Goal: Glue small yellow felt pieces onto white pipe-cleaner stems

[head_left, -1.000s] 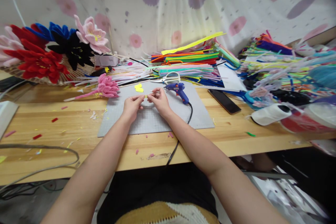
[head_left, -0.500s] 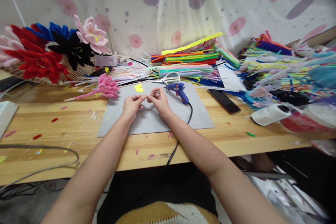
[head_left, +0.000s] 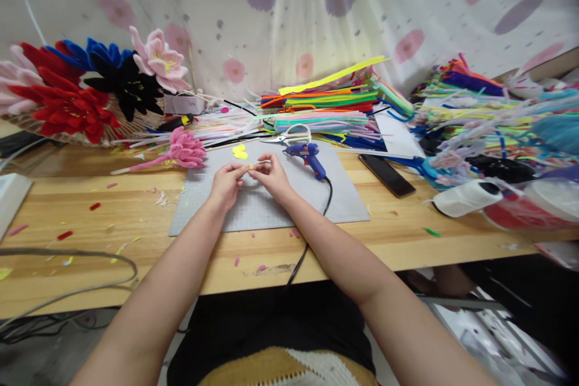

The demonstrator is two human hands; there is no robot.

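My left hand (head_left: 227,185) and my right hand (head_left: 273,177) meet over the grey mat (head_left: 257,211), fingertips pinched together. Between them shows a tiny yellow piece (head_left: 251,167); both hands hold it, and most of it is hidden by the fingers. Just beyond my left hand lie yellow pieces (head_left: 239,152) on the mat. A blue glue gun (head_left: 310,158) rests to the right of my right hand, its black cord running toward the front edge. White-handled scissors (head_left: 296,134) lie at the mat's back edge.
Pink fuzzy flower (head_left: 186,149) lies left of the mat. Behind it stand red, blue, black and pink flowers (head_left: 75,110). Bundles of coloured stems (head_left: 323,98) line the back. A phone (head_left: 386,175) and a white bottle-like object (head_left: 468,197) are at the right.
The fingertips have shifted slightly, and a bit of yellow now shows between them. The objects on the table have stayed in place.
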